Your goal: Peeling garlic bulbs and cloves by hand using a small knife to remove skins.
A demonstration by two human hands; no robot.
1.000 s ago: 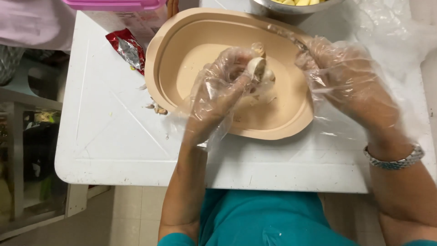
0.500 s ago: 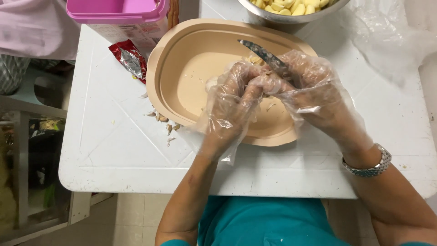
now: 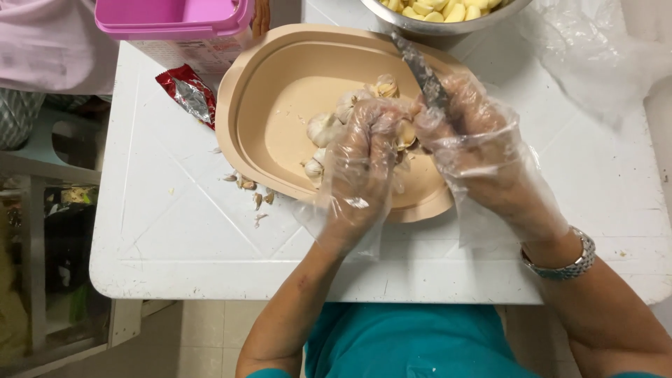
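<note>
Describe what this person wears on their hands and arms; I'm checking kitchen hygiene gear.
Both the left hand and the right hand wear loose, crinkled, clear plastic gloves that end at the wrists. A silver metal link watch sits on the right wrist. The forearms are bare, and teal sleeves begin near the elbows.

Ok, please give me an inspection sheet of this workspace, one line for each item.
Surface: white plastic table, scratched, with garlic skin bits near the tray.
Job's things: beige oval plastic tray holding garlic bulbs; small dark-bladed knife.
Clutter: red foil wrapper; pink plastic box; steel bowl of peeled cloves; clear plastic bag.
Grips: left hand in a clear glove holds garlic; right hand, gloved, holds the knife.
Cables: nothing seen.
Surroundings: tiled floor; another person's pink sleeve at top left.
</note>
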